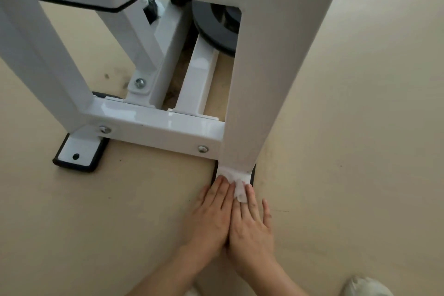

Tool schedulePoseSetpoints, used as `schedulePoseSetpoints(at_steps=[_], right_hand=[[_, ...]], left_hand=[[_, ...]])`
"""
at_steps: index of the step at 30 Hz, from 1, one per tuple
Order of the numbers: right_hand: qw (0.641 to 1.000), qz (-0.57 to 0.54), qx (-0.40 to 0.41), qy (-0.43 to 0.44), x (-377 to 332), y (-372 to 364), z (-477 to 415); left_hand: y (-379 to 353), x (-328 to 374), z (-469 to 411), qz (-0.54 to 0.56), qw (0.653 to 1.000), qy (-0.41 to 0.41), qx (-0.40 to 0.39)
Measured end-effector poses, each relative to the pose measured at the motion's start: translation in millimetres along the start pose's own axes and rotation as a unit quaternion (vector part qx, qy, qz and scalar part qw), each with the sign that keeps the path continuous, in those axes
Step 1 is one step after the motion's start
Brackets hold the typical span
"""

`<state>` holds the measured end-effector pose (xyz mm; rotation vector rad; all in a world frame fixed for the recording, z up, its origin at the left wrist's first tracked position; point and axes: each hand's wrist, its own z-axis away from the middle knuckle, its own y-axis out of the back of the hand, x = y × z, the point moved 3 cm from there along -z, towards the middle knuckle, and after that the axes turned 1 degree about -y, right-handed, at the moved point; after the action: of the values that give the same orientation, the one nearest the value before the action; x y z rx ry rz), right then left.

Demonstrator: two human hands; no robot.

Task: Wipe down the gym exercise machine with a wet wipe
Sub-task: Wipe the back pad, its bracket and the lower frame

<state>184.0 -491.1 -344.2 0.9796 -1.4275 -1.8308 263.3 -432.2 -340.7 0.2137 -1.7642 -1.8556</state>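
Down on the floor (115, 223), the left hand (211, 211) and right hand (252, 221) lie flat, fingers straight, pressing the wet wipe (236, 181) onto the foot plate (251, 174) beneath the machine's white upright (264, 84). Even pressure and short strokes into the corner where upright meets plate should clean best.

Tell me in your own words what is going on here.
A person's left hand and right hand lie flat, side by side, pressing a crumpled white wet wipe against the base of the near upright post of the white metal gym machine, where it meets the beige floor. The black-edged foot plate further left is untouched.
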Motion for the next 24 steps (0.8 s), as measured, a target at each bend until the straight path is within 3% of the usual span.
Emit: schedulePoseSetpoints(at_steps=[6,10,13,16,19,21,22,24], right_hand=[[0.996,0.003,-0.023,-0.090,1.4,7.4,-18.7],[0.987,-0.149,-0.012,-0.051,-2.3,21.5,-32.5],[0.936,-0.334,-0.021,-0.107,-4.3,43.9,-60.7],[0.836,-0.484,-0.054,-0.252,-20.1,58.2,-86.5],[0.773,-0.567,-0.053,-0.279,-40.5,72.7,-85.9],[0.767,-0.593,-0.045,-0.242,-49.3,86.9,-82.6],[0.782,-0.581,-0.039,-0.222,-51.1,90.5,-83.3],[0.850,-0.497,-0.008,-0.178,-54.8,96.3,-88.5]], left_hand=[[1.8,-8.2,-13.9,-0.019,0.999,-0.040,-0.008],[12.3,-17.0,-9.6,0.099,0.994,0.000,0.044],[30.6,-38.2,-17.4,0.311,0.935,0.115,0.126],[40.9,-55.8,-29.7,0.449,0.827,0.296,0.164],[48.3,-54.2,-37.0,0.529,0.741,0.355,0.212],[55.2,-53.1,-38.9,0.543,0.714,0.354,0.263],[58.6,-54.6,-40.7,0.535,0.711,0.348,0.295],[64.5,-56.8,-42.8,0.517,0.712,0.336,0.334]])
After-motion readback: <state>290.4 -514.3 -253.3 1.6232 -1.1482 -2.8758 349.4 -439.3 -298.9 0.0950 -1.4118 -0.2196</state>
